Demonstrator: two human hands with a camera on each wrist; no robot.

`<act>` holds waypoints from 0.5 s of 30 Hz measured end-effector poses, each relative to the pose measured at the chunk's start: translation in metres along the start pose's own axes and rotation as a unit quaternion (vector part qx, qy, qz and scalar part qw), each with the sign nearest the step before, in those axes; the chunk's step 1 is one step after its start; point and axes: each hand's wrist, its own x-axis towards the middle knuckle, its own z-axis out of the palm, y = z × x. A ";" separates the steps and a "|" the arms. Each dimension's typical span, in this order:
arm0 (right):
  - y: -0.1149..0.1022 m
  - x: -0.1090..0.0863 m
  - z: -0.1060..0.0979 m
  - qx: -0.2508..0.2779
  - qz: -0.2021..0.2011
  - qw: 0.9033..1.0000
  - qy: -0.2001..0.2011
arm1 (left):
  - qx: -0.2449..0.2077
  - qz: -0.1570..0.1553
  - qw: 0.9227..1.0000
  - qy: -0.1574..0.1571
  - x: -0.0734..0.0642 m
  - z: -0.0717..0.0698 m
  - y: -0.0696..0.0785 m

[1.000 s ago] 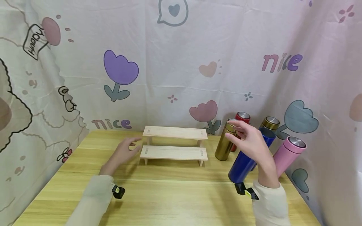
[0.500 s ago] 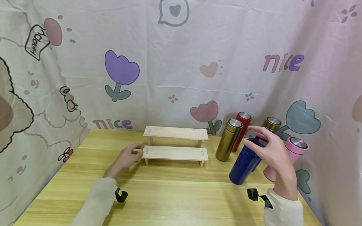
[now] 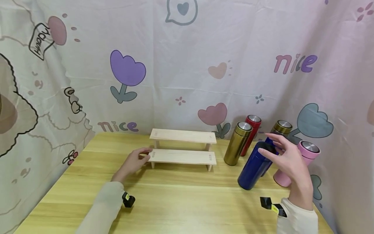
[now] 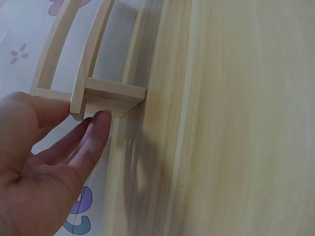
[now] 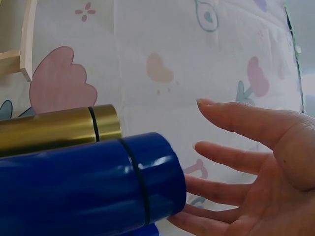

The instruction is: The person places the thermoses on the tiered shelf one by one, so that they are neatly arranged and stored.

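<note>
My left hand [image 3: 134, 161] holds the left end of the lower step of a two-tier wooden display stand [image 3: 182, 156]. In the left wrist view its fingers [image 4: 91, 147] meet the board's end and the leg [image 4: 115, 93]. My right hand [image 3: 289, 159] is beside the top of a dark blue thermos bottle [image 3: 252, 170], thumb and fingers spread apart. The right wrist view shows the blue thermos cap [image 5: 162, 177] in front of the fingertips, with the palm away from it. A gold thermos [image 3: 237, 144] stands to the left of the blue one.
A red thermos [image 3: 249, 135] stands behind the gold one. Another blue thermos with a gold cap [image 3: 281, 127] is partly hidden behind my right hand, and a pink thermos [image 3: 304, 159] stands at the right. A printed cloth [image 3: 187, 65] hangs behind the wooden table [image 3: 187, 204].
My right hand has moved right and down from over the gold thermos to the near blue one. My left hand has moved right onto the stand's lower step. The bottles stay standing.
</note>
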 end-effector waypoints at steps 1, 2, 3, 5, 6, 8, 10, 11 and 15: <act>0.001 0.000 0.000 -0.001 0.004 1.000 -0.004 | -0.004 -0.003 1.000 0.002 0.000 0.000 0.000; 0.003 0.001 0.000 -0.002 0.008 1.000 -0.009 | -0.008 -0.006 1.000 0.003 0.001 0.000 0.000; 0.005 0.002 0.001 -0.002 0.014 1.000 -0.013 | -0.010 -0.008 1.000 0.003 0.001 0.000 -0.001; 0.009 0.003 0.002 0.000 0.027 0.999 -0.025 | -0.015 -0.010 1.000 0.002 0.001 0.000 -0.001; 0.011 0.003 0.002 -0.001 0.032 0.999 -0.029 | -0.019 -0.012 1.000 0.001 0.001 0.000 -0.002; 0.016 0.005 0.003 -0.003 0.044 0.998 -0.038 | -0.025 -0.016 1.000 0.001 0.001 0.000 -0.003; 0.021 0.006 0.005 -0.002 0.052 0.998 -0.048 | -0.032 -0.017 0.999 0.001 0.002 0.000 -0.004; 0.024 0.006 0.006 -0.001 0.053 0.997 -0.052 | -0.037 -0.017 0.999 0.001 0.002 0.000 -0.004; 0.034 0.008 0.010 0.001 0.049 0.997 -0.065 | -0.047 -0.015 0.999 0.004 0.004 -0.001 -0.003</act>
